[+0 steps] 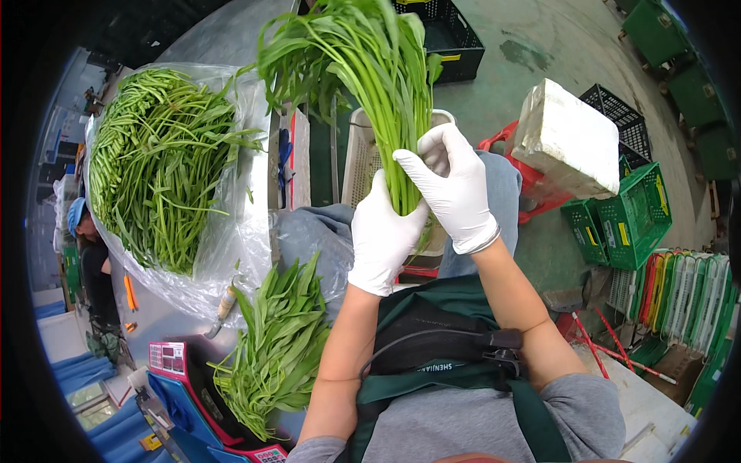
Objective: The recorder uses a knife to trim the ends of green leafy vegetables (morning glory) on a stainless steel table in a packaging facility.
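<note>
Up in front of me is a bunch of water spinach [370,77], its stems toward me and its leaves drooping to the far left. My left hand [386,235], in a white glove, wraps the lower stem ends. Just above it my right hand [455,189], gloved too, is closed at the stems, with the thumb across their front. A large heap of water spinach [166,162] lies on clear plastic sheeting [204,266] over the metal table to the left. Nearer me, a smaller pile of loose leafy stems [278,339] rests beside my left forearm.
A knife-like tool [222,310] lies by the small pile, near a red scale [170,359]. Behind the bunch stands a pale basket [359,158]. To the right are a white foam block [567,139] on a red stool and green crates [637,224]. Another person [96,262] is far left.
</note>
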Tool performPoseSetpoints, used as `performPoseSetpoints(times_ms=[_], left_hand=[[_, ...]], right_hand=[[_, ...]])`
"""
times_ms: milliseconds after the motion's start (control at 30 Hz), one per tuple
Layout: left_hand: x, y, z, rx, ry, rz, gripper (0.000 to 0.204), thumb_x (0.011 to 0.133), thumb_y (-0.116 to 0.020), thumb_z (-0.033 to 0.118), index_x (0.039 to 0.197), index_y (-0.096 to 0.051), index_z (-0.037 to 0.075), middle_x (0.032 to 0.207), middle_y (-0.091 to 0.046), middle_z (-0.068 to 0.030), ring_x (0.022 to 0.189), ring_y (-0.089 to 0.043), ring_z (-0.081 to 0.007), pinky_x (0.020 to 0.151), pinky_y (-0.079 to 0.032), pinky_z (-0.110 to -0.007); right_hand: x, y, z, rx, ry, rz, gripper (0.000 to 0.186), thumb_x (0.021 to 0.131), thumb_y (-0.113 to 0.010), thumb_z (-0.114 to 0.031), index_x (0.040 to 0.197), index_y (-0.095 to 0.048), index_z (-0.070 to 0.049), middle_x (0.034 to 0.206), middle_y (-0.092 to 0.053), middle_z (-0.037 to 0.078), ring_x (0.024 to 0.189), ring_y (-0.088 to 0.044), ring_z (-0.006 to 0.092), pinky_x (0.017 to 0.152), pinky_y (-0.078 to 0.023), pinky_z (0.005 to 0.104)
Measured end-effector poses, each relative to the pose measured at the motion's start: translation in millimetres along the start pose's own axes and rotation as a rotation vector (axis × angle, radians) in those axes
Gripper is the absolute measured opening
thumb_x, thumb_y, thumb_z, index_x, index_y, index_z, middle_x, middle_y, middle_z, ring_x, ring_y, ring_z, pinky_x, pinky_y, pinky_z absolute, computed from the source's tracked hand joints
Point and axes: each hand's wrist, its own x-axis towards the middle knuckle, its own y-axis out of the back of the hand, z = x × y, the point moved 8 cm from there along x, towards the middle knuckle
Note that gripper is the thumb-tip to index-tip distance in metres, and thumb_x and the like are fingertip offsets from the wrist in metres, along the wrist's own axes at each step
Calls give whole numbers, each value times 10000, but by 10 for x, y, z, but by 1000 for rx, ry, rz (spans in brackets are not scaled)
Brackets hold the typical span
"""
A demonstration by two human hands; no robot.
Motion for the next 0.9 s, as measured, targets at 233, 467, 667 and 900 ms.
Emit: performPoseSetpoints(times_ms=[233, 467, 667, 900], left_hand=[[35, -43, -83, -486, 15, -131, 523, 730, -763, 129, 1173, -527, -17, 1004, -648, -77, 875, -618, -145, 788, -490, -290], [51, -171, -226, -891, 175, -270, 454, 805, -710, 215, 1161, -528, -1, 915, -586, -36, 765, -570, -109, 674, -471, -241], [68, -213, -297, -1038, 304, -266, 321, 891, -614, 234, 1115, -535, 17, 736, -560, -22, 586, -534, -104, 563, -459, -232], [59, -132, -211, -843, 127, -312, 409, 844, -632, 220, 1158, -495, -3, 778, -540, -48, 615, -529, -129, 622, -455, -268]], right_hand=[[-100, 3, 112, 786, -91, -61, 62, 910, -579, -54, 923, -524, -28, 832, -614, 57, 804, -585, 114, 796, -466, 254], [-329, 18, 128, 1068, -32, -113, 101, 964, -491, -115, 1003, -476, -24, 818, -614, 118, 776, -617, 200, 769, -490, 320], [-478, 11, 144, 994, -118, -139, 70, 959, -488, -92, 974, -481, -23, 744, -577, 83, 687, -588, 164, 680, -477, 278], [-142, 274, 669, -636, 93, 13, 565, 897, -624, -273, 1315, -428, 54, 1238, -552, 156, 1163, -505, 200, 1010, -365, 299]])
